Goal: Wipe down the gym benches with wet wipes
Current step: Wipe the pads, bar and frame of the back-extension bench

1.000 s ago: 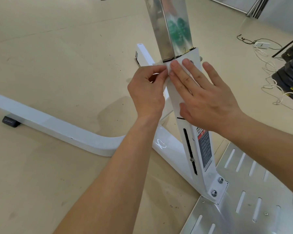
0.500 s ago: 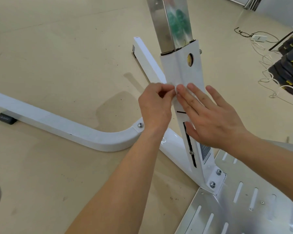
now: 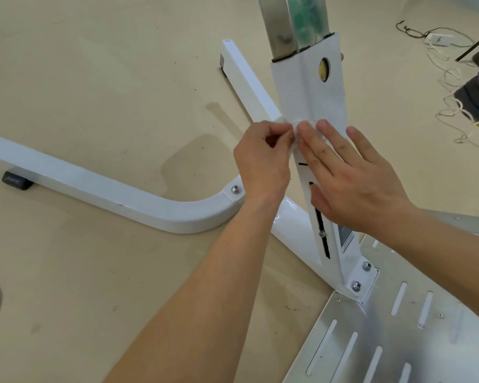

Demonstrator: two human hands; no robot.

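Your wet wipe (image 3: 293, 125) sits about halfway down the bench's white upright post (image 3: 315, 92), over its front corner. Your left hand (image 3: 263, 164) pinches one end at the edge, probably to stop it bunching, while your right hand (image 3: 357, 183) keeps its fingers (image 3: 315, 150) straight, pressing the wipe flat. A second ago both hands were up at the post's top rim, covering the round hole (image 3: 323, 69).

I count two hands, a left hand (image 3: 263, 164) and a right hand (image 3: 354, 183), on one post (image 3: 315, 89), with one wipe (image 3: 293, 127) between them. My feed also shows two legs (image 3: 94, 189) (image 3: 249, 81), three bolts (image 3: 235, 189) (image 3: 366, 266) (image 3: 356, 285), one plate (image 3: 398, 341) and one foot (image 3: 15, 180)
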